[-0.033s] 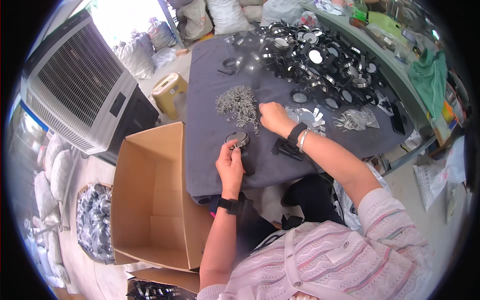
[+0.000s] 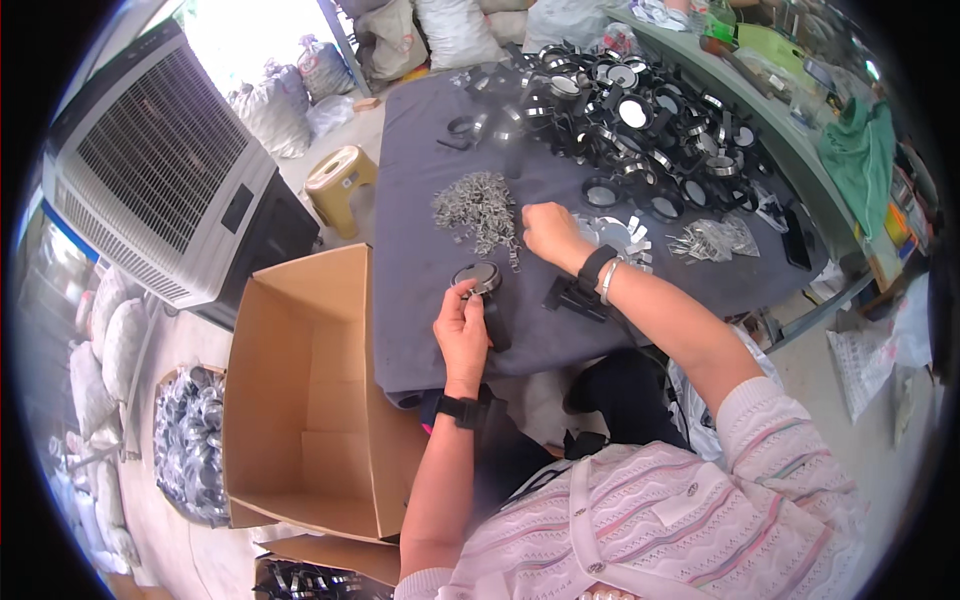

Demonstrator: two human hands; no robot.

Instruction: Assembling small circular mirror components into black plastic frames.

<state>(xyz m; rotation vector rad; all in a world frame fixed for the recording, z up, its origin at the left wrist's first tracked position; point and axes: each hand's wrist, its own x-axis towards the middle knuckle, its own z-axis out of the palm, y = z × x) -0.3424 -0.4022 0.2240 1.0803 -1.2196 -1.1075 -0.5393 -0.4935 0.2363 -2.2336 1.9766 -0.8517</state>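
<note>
My left hand [image 2: 463,335] grips a round black part [image 2: 484,277] with a grey disc face and a dark stem, close to the table's front edge. Its thumb and fingers press on the rim. Just right of a heap of small metal clips [image 2: 474,207], my right hand [image 2: 552,236] is held closed, fingertips together; whatever they pinch, if anything, is too small to make out. Flat round discs with white tabs [image 2: 622,238] lie beside the right wrist. A black flat piece [image 2: 574,299] rests below that wrist.
A large pile of black round parts [image 2: 630,125] covers the far right of the grey-covered table [image 2: 415,150]. A bag of small metal pins [image 2: 715,240] and a dark phone-like slab [image 2: 797,237] lie at right. An open cardboard box [image 2: 300,400] and an air cooler [image 2: 165,160] stand left.
</note>
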